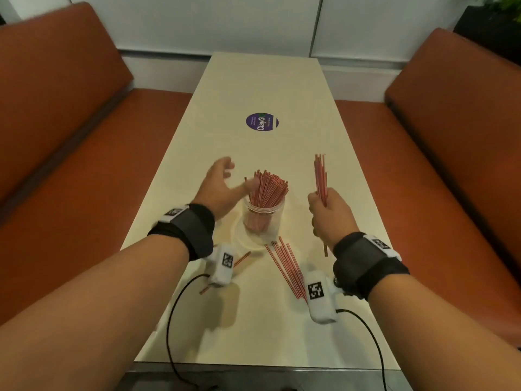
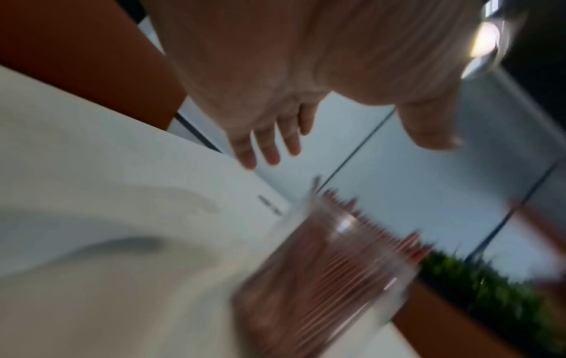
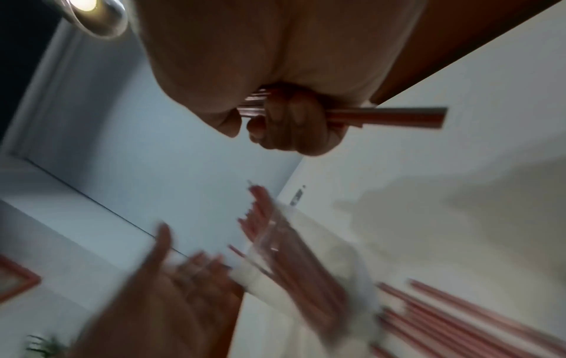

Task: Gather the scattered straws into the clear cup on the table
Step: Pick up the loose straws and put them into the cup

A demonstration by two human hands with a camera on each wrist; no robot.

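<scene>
We grip upright straw bundle [image 1: 320, 179] in right hand [image 1: 329, 218], just right of clear cup [image 1: 263, 221]; cup lies to bundle's left; left hand [image 1: 218, 190] fingers spread, empty, beside cup; loose straws [image 1: 286, 266] on table [image 1: 253, 88] nearer us

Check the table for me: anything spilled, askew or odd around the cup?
Yes. Loose straws lie fanned on the table near the clear cup, and one stray straw lies under the left wrist. The cup stands upright.
</scene>
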